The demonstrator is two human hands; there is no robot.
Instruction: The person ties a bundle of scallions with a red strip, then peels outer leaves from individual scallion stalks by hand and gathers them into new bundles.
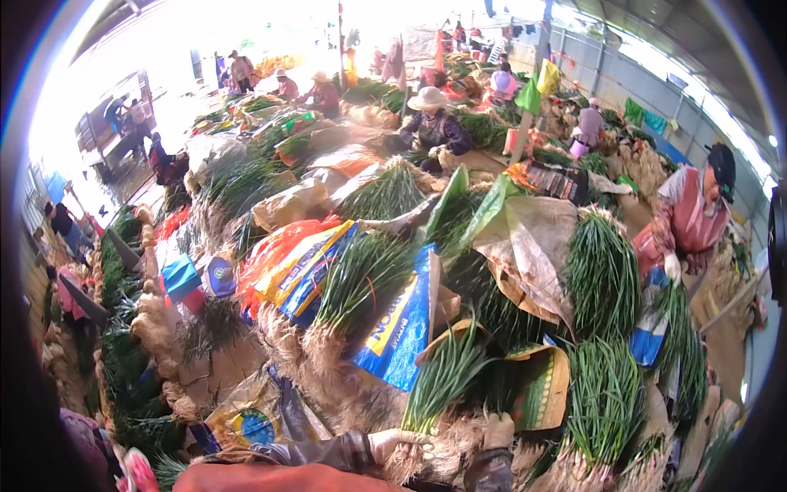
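Observation:
At the bottom centre, my left hand is closed around the lower stalks of a bunch of green onions. The long green leaves point up and lean right, and pale stringy roots hang below the fingers. A short way to the right, my right hand rests at the heap of roots with its fingers curled; whatever is in them is hidden. Both hands look pale, possibly gloved, with dark sleeves. Beyond them lies a blue and yellow printed sack.
Bundles of green onions are piled at the right, beside a patterned yellow sack. More bundles and sacks cover the pile ahead. A person in a pink apron works at the right; another in a pale hat sits farther back.

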